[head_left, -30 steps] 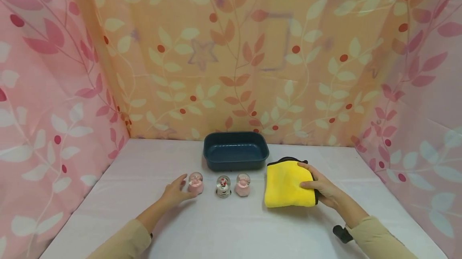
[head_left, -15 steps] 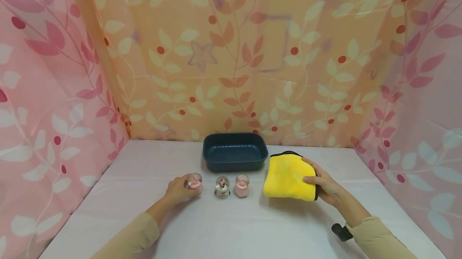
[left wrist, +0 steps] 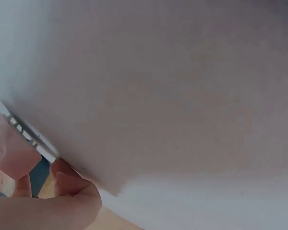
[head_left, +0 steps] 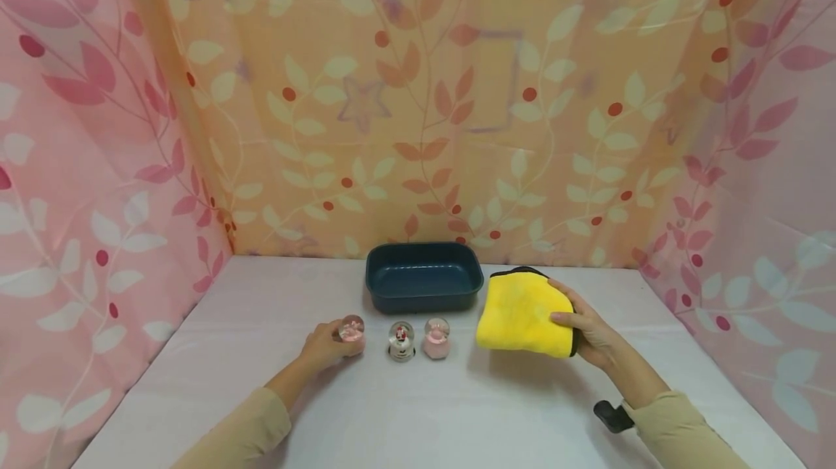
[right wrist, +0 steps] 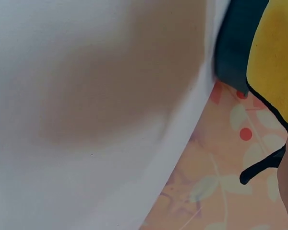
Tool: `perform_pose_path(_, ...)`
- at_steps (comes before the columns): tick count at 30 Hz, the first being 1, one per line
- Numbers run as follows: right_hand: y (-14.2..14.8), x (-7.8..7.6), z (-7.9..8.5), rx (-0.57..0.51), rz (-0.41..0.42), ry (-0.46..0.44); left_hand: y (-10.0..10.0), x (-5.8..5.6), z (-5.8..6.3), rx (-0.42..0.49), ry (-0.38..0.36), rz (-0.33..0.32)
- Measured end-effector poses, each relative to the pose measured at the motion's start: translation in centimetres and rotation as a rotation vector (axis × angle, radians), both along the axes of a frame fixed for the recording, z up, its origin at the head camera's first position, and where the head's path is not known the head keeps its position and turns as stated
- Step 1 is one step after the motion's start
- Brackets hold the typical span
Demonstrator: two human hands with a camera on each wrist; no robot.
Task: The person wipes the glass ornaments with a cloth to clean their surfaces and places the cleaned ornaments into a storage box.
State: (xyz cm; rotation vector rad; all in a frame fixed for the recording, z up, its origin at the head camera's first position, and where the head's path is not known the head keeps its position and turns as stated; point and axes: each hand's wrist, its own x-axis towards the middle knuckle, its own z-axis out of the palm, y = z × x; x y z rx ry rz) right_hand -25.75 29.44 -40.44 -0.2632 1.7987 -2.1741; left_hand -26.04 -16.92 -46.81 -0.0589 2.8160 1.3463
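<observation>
My left hand (head_left: pixel 324 345) grips a small snow globe (head_left: pixel 351 329) with a pink base, its fingers and thumb around the sides. In the left wrist view the globe's pink base (left wrist: pixel 17 146) shows beside the thumb. To its right stand a white-based snow globe (head_left: pixel 401 342) with a small red figure inside and another pink snow globe (head_left: pixel 436 339). My right hand (head_left: pixel 594 335) pinches a folded yellow cloth (head_left: pixel 525 316) with black edging by its right side, thumb in front. In the head view the cloth's shadow falls on the table below it.
A dark blue rectangular dish (head_left: pixel 424 298) stands behind the globes, left of the cloth. A black object (head_left: pixel 612 417) shows beside the right sleeve. The white table (head_left: pixel 418 418) is bounded by an orange patterned curtain (head_left: pixel 294 164) behind and pink ones at the sides.
The left fingers have closed around the left pink globe. My right hand has raised the yellow cloth and tilted it slightly.
</observation>
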Motion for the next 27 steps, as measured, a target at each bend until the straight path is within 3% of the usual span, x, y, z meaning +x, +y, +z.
perform_pose_path(3,0.0,-0.1,0.1,-0.022,0.01,0.026,0.0,0.2,0.2,0.046,0.016,-0.003)
perform_pose_path(7,-0.1,-0.1,0.3,-0.043,0.006,0.045,0.1,0.3,0.3,0.188,0.019,0.004)
perform_pose_path(10,-0.1,-0.1,0.6,-0.056,0.006,0.055,0.1,0.3,0.7,0.247,0.013,0.014)
perform_pose_path(15,-0.3,-0.1,1.0,-0.064,0.005,0.078,0.2,0.4,2.1,0.237,-0.029,0.041)
perform_pose_path(21,-1.1,0.0,1.7,-0.054,-0.051,0.078,0.2,1.3,3.9,0.289,0.007,0.038)
perform_pose_path(27,-1.8,-0.1,2.3,-0.181,-0.055,0.09,0.7,2.2,5.9,0.299,-0.015,0.043)
